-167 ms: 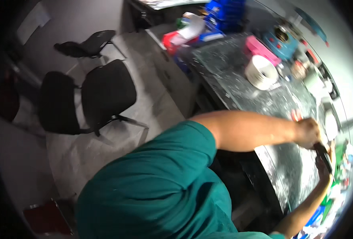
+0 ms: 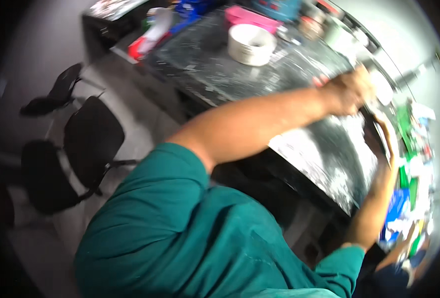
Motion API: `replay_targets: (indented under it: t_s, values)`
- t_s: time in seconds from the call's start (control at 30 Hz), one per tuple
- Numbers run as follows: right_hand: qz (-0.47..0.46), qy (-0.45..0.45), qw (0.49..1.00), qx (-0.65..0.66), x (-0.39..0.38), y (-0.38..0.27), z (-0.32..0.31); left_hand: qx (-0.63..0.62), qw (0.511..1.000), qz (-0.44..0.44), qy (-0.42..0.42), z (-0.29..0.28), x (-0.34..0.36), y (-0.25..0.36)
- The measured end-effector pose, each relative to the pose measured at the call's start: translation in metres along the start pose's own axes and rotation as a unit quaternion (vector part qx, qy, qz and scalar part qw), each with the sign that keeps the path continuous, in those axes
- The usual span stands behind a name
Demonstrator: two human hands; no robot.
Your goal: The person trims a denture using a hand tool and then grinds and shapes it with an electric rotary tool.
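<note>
Over the dark, white-smeared table (image 2: 205,64), my left arm reaches across. My left hand (image 2: 352,92) is closed at the upper end of a dark, narrow object (image 2: 370,124), whose kind I cannot make out through the blur. My right hand (image 2: 385,136) curls round the lower part of the same object from the right side. Its fingers are partly hidden. Beside my left wrist lies a small red thing (image 2: 321,80). A pale round item (image 2: 380,89) is just beyond my hands.
A white, round, hollow tub (image 2: 251,45) and a pink tray (image 2: 252,19) stand farther back, near a blue device (image 2: 277,7). Black chairs (image 2: 93,144) are at left. Green and blue packages (image 2: 404,198) crowd the right. Another person's arm (image 2: 399,253) shows at lower right.
The view has swung right, so the table, chairs and both hands appear farther left. More of my right arm and another person's arm now show. Both hands stay at the dark object.
</note>
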State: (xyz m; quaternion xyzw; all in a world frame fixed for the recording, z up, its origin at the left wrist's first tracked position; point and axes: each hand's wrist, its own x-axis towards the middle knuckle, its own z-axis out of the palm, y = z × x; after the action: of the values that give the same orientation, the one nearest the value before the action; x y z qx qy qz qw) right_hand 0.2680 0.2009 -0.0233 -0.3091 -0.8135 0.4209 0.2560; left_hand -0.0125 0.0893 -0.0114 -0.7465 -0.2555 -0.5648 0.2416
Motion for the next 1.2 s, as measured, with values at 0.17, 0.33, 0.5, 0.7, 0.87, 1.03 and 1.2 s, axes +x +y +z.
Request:
replay_targets:
  t_s: [0.17, 0.33, 0.5, 0.7, 0.87, 1.03, 1.2]
  values:
    - [0.045, -0.334, 0.748, 0.571, 0.015, -0.073, 0.048, 0.001, 0.982, -0.186, 0.035, -0.037, 0.009, -0.012]
    - [-0.064, 0.022, 0.817, 0.572, 0.003, -0.068, 0.057, -0.050, 0.847, -0.360, -0.388, -0.065, -0.001, -0.045]
    - [-0.060, 0.174, 0.826, 0.533, 0.005, -0.067, 0.069, 0.017, 0.832, -0.259, -0.491, -0.068, -0.002, -0.043]
    - [-0.215, 0.229, 0.928, 0.198, -0.004, -0.104, 0.101, -0.129, 0.895, -0.373, -0.208, -0.065, -0.009, -0.040]
    - [-0.362, 0.323, 0.871, -0.080, -0.016, -0.120, 0.127, -0.339, 0.823, -0.437, -0.131, -0.073, 0.002, 0.002]
    - [-0.440, 0.323, 0.833, -0.089, -0.014, -0.116, 0.126, -0.386, 0.808, -0.436, -0.085, -0.074, 0.013, 0.026]
    - [-0.454, 0.317, 0.829, -0.071, -0.016, -0.117, 0.125, -0.415, 0.798, -0.433, -0.059, -0.075, 0.019, 0.032]
